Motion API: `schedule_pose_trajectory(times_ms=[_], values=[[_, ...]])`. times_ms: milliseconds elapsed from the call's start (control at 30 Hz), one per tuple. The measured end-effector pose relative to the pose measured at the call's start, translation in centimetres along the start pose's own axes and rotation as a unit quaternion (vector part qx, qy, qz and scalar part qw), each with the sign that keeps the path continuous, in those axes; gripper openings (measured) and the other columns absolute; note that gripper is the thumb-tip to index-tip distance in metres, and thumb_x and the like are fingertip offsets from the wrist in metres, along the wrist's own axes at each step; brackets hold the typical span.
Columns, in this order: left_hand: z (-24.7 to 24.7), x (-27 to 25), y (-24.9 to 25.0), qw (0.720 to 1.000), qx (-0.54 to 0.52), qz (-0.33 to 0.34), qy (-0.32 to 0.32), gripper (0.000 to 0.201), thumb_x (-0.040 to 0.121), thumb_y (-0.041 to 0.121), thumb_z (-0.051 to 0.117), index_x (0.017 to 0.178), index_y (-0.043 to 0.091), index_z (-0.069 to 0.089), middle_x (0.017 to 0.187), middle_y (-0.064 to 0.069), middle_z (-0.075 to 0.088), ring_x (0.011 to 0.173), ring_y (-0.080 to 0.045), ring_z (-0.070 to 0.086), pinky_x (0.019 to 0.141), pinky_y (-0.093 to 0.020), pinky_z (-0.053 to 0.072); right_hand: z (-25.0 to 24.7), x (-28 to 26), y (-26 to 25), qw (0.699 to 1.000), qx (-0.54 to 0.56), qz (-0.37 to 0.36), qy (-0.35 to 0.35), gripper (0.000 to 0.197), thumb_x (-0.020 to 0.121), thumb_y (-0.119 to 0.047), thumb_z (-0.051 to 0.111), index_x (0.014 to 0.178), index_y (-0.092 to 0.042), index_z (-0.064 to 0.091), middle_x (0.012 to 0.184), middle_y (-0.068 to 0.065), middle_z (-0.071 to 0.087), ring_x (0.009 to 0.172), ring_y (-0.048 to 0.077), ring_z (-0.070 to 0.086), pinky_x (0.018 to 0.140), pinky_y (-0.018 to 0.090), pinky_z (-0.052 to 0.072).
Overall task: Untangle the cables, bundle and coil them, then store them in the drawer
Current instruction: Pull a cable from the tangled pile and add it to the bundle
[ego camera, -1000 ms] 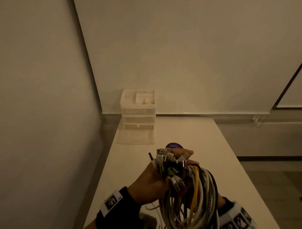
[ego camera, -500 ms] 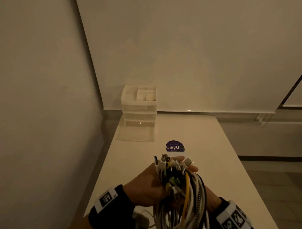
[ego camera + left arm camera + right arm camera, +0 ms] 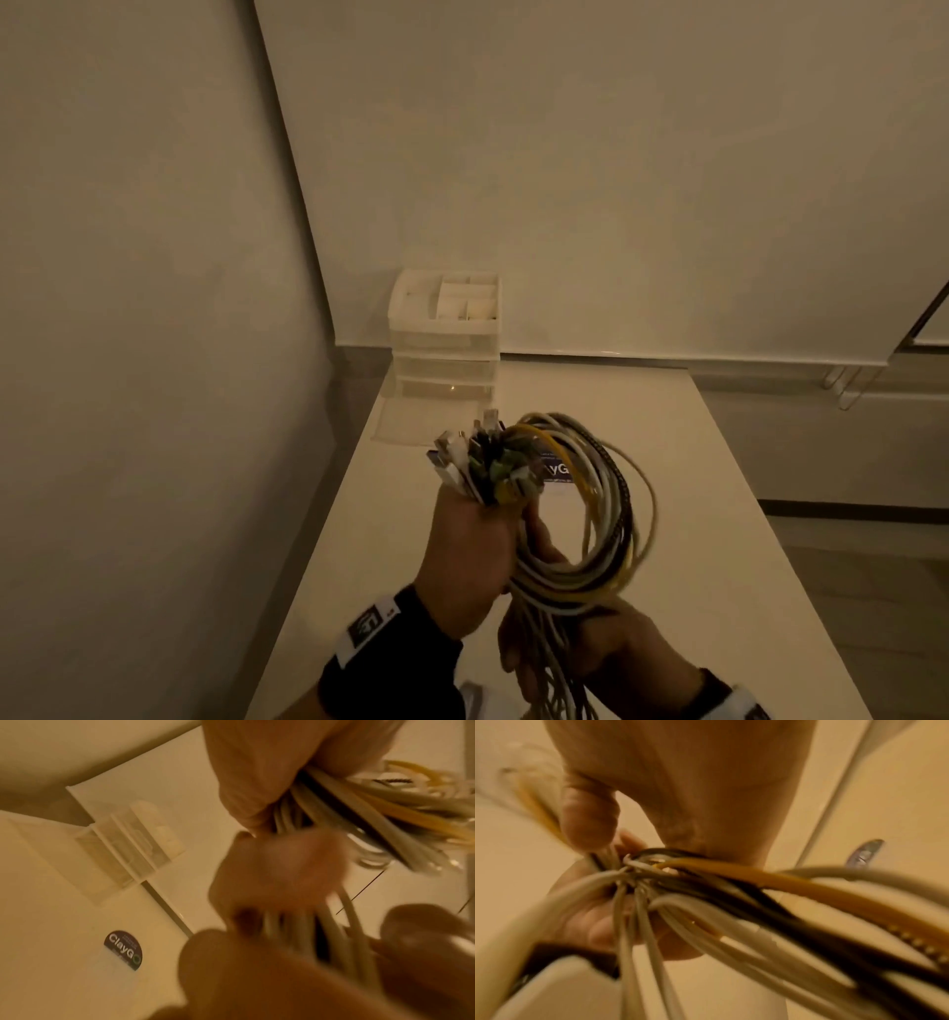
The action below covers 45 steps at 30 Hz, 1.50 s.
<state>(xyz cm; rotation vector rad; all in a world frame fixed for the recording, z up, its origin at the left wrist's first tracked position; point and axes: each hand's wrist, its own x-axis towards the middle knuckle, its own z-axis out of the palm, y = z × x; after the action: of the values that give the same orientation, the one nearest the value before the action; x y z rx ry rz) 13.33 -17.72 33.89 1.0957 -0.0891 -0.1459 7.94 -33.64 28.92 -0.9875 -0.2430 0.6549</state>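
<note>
Since a second ago the cable bundle (image 3: 580, 519) has swung out into an open loop. The left hand (image 3: 464, 560) clamps its connector ends; the right hand (image 3: 580, 652) curls round the trailing strands, above the bench (image 3: 719, 514), short of the drawer unit (image 3: 444, 334). Limp, springy cables likely uncoil, so take hold at the gathered neck.

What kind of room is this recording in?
Likely a bare office or study room, though that is uncertain: a long white table pushed into a corner of plain walls, a small plastic drawer unit at its far end, and a round "ClayGo" sticker on the tabletop.
</note>
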Motion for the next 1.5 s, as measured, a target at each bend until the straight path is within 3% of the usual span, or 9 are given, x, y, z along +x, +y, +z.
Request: schedule_pose_trajectory(times_ms=[100,200,467,767,967,1100,1200,1367,1500], values=[[0.3,1.7,0.6,0.996,0.079,0.023,0.039,0.029,0.093,-0.005,0.052,0.067,0.004,0.057,0.050,-0.012,0.046,0.038,-0.021,0.046,0.040,-0.028,0.043,2.8,2.8,-1.2,0.984,-0.146,0.045,0.093,0.035,0.059,-0.007,0.065,0.094,0.001,0.059,0.073,0.020,0.057,0.059,0.030,0.055,0.060,0.036,0.048],[0.8,2.4,0.9,0.982,0.168,0.062,0.055,0.024,0.090,-0.005,0.057,0.070,0.006,0.062,0.048,-0.008,0.051,0.041,-0.023,0.047,0.046,-0.032,0.045,3.4,3.4,-1.7,0.952,-0.262,0.021,0.158,0.014,0.077,-0.014,0.070,0.069,-0.011,0.059,0.060,0.009,0.058,0.056,0.022,0.055,0.064,0.032,0.049],[0.2,3.8,2.0,0.966,0.218,0.087,0.113,0.025,0.088,-0.007,0.059,0.065,0.002,0.060,0.044,-0.005,0.054,0.035,-0.016,0.051,0.041,-0.022,0.043,3.0,3.7,-0.6,0.872,-0.435,0.033,0.223,0.010,0.074,-0.009,0.063,0.075,-0.011,0.054,0.059,-0.001,0.062,0.058,0.023,0.070,0.067,0.043,0.059],[-0.1,6.5,5.4,0.935,0.243,0.198,0.168,0.047,0.089,-0.005,0.056,0.045,0.013,0.053,0.038,0.005,0.053,0.036,-0.007,0.050,0.044,-0.021,0.042,1.8,3.4,2.0,0.872,-0.407,0.004,0.272,0.015,0.081,-0.011,0.067,0.073,-0.014,0.054,0.059,-0.001,0.062,0.060,0.018,0.070,0.070,0.042,0.059],[-0.4,7.8,7.5,0.910,0.310,0.243,0.129,0.008,0.087,-0.008,0.053,0.083,-0.013,0.059,0.051,0.001,0.057,0.041,-0.008,0.054,0.048,-0.024,0.048,1.5,3.7,2.3,0.887,-0.368,0.003,0.278,0.011,0.095,-0.019,0.055,0.090,-0.009,0.054,0.063,0.006,0.061,0.056,0.023,0.062,0.062,0.041,0.058],[-0.9,7.4,8.1,0.889,0.352,0.270,0.113,0.016,0.084,-0.017,0.048,0.082,-0.008,0.060,0.056,0.002,0.057,0.039,-0.002,0.057,0.044,-0.012,0.045,1.0,3.2,1.3,0.888,-0.382,0.025,0.253,0.009,0.093,-0.015,0.056,0.091,-0.006,0.056,0.062,0.005,0.062,0.058,0.022,0.063,0.070,0.045,0.058],[-1.6,7.9,8.4,0.878,0.355,0.300,0.115,0.018,0.081,-0.014,0.052,0.080,0.001,0.063,0.060,0.005,0.059,0.046,0.000,0.059,0.048,-0.015,0.048,1.2,3.4,1.2,0.901,-0.363,0.027,0.237,0.006,0.091,-0.009,0.057,0.085,-0.010,0.057,0.062,0.006,0.065,0.062,0.024,0.067,0.075,0.046,0.057],[-2.8,8.9,8.9,0.883,0.357,0.266,0.147,0.011,0.085,-0.006,0.054,0.086,-0.007,0.065,0.057,-0.002,0.061,0.039,-0.006,0.057,0.043,-0.020,0.045,1.9,3.2,1.6,0.905,-0.369,0.033,0.211,0.012,0.092,-0.019,0.061,0.082,-0.024,0.056,0.061,-0.004,0.055,0.057,0.018,0.059,0.063,0.032,0.057],[-4.4,9.5,8.3,0.888,0.368,0.231,0.152,0.013,0.080,0.000,0.053,0.084,-0.003,0.065,0.056,-0.006,0.063,0.044,-0.016,0.059,0.051,-0.027,0.048,2.2,2.6,1.6,0.873,-0.442,0.042,0.201,0.022,0.092,-0.022,0.061,0.075,-0.030,0.050,0.062,-0.006,0.050,0.051,0.007,0.053,0.059,0.030,0.056]])
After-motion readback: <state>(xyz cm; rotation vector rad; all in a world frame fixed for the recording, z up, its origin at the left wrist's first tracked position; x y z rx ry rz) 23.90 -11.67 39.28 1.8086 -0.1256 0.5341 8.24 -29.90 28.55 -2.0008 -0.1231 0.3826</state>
